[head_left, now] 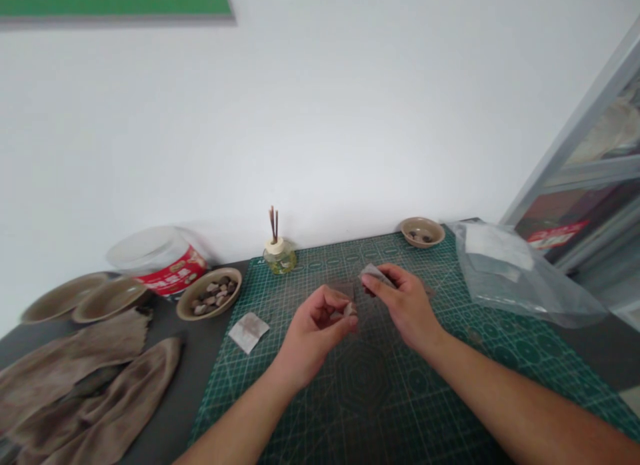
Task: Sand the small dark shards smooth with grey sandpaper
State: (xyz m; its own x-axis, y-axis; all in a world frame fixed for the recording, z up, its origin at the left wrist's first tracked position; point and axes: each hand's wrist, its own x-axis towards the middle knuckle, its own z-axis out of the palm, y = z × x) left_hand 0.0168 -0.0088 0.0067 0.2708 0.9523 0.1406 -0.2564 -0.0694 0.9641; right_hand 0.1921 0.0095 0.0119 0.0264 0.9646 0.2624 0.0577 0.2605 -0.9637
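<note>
My left hand [320,331] pinches a small pale stone [350,309] between thumb and fingers, above the green cutting mat [420,411]. Just to its right, my right hand [400,298] grips a small grey piece of sandpaper [376,274] between thumb and fingers. The two hands are apart, and the sandpaper does not touch the stone. On the mat left of my left hand lies a white square sheet [249,332] with a dark smudge. A tan bowl of several stones [183,309] stands by the mat's left edge.
A second bowl [423,243] with a few dark stones stands at the back right, beside a clear plastic bag [500,295]. A reed diffuser [280,257] is near the wall. At left are a red-labelled tub [173,268], two more bowls [107,303] and brown cloths [65,371].
</note>
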